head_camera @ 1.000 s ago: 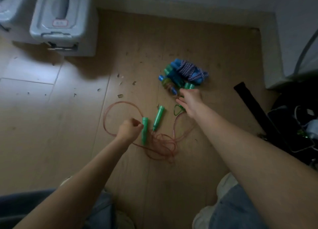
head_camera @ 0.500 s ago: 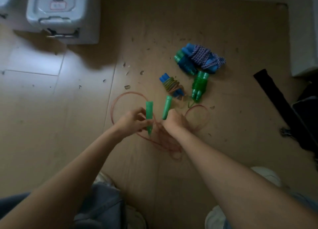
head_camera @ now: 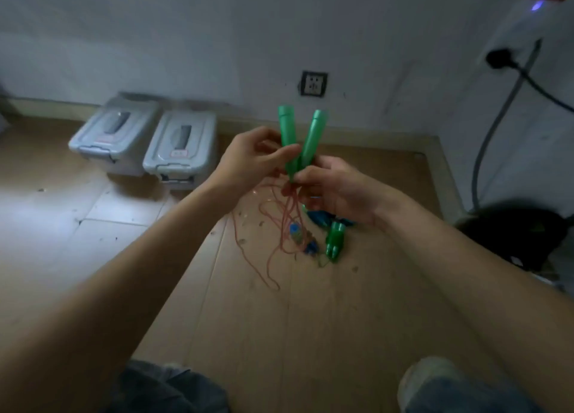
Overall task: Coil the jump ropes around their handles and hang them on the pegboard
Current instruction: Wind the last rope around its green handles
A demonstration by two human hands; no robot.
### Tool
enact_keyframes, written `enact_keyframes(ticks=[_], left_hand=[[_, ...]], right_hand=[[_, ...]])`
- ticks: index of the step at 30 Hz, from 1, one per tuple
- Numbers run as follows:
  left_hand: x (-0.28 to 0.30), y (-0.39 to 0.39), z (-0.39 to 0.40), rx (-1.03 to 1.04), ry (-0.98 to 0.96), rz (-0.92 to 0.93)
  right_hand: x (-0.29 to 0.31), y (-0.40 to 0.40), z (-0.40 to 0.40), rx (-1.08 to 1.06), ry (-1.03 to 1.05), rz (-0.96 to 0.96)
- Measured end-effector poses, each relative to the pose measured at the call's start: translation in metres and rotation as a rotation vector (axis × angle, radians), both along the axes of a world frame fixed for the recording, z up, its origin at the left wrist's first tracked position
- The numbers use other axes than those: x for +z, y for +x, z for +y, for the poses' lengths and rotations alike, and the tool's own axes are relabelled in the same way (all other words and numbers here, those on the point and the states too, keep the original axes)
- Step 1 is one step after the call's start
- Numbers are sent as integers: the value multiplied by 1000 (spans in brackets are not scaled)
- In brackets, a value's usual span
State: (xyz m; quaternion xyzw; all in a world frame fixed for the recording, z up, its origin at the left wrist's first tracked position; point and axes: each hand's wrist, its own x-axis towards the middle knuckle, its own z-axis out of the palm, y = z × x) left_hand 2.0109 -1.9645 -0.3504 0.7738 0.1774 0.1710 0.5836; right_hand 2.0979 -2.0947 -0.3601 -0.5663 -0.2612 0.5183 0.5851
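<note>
Early stage. Left hand [head_camera: 248, 161] and right hand [head_camera: 329, 189] each pinch one of two green plastic handles [head_camera: 287, 139], held upright, tapered ends together. Thin pink rope [head_camera: 279, 226] dangles uncoiled to the wooden floor [head_camera: 310, 319]. Beyond, bundled ropes [head_camera: 334, 240] lie already coiled, unhung. No pegboard visible.
</note>
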Motion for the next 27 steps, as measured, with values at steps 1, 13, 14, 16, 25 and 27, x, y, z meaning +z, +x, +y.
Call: enact_keyframes(ticks=[1,13,14,16,25,27], left_hand=[[19,-3,-4,-9,34,-31],[40,-62,-18,-88,26,107],[37,-65,-12,-41,-59,101],[35,-70,2,-7,-293,66],[20,-62,-17,-381,131,536],[17,-60,-22,-520,244,590]], right_hand=[[19,-5,-3,-23,23,-81],[94,-22,-64,-442,-112,-372],[88,-18,-70,-501,-115,-307],[77,-10,-78,-565,-156,-219],[73,-14,-66,-347,29,5],[77,-18,-65,-317,140,86]])
